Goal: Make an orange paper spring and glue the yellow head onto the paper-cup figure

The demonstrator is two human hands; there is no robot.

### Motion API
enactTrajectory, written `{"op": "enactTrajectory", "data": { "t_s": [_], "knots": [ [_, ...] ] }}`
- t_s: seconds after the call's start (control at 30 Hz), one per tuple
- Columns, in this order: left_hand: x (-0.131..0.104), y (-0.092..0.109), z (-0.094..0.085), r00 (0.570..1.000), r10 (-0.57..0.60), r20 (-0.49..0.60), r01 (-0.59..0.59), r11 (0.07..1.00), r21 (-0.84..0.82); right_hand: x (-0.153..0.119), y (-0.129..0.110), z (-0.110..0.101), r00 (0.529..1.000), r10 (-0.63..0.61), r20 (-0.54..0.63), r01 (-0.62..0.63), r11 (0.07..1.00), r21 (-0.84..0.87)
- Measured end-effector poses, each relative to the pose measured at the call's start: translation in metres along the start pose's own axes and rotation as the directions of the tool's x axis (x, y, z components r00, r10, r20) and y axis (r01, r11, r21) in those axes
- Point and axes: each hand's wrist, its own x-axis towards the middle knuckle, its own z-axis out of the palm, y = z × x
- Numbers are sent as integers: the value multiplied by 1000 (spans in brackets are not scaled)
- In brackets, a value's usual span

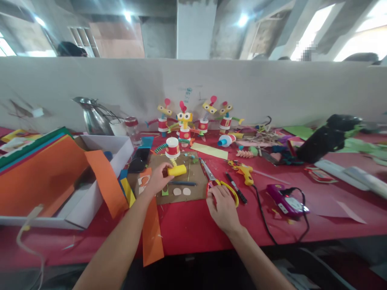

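Observation:
My left hand (157,177) is closed on the left end of a yellow paper tube (177,170), above a brown cardboard mat (198,193). Behind the tube, a red and white cup body (172,148) with striped spring arms stands on the mat, a yellow spring reaching from it toward the tube. At the mat's right edge, my right hand (223,207) rests on the handles of red and yellow scissors (208,170), fingers bent; its grip is partly hidden. White paper ovals (186,191) and a dark blue pencil (183,183) lie before the tube.
A white box (99,193) with coloured sheets stands left. Several cup figures (184,123) line the wall. Right of the scissors are a black marker (236,188), a yellow glue gun (245,174) and a purple power socket (287,201) with its cable. A steel jug (94,117) stands back left.

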Motion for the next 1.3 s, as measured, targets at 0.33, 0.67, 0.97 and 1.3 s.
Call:
{"op": "enactTrajectory", "data": {
  "t_s": [0.33, 0.67, 0.97, 1.3],
  "knots": [
    [-2, 4, -4, 997, 27, 71, -24, 999, -39, -2, 4, 5, 1000, 16, -10, -16, 999, 30],
    [-41, 41, -30, 896, 94, -434, -67, 995, 77, -2, 5, 3, 997, 69, -31, -70, 998, -3],
    [-160, 44, -17, 577, -27, -816, 122, 991, 53, -5, 7, -1, 987, 137, -78, -131, 988, 86],
    [-170, 41, -22, 705, -158, -691, 209, 978, -10, -8, 10, 0, 971, 179, -156, -165, 981, 101]
  ]
}}
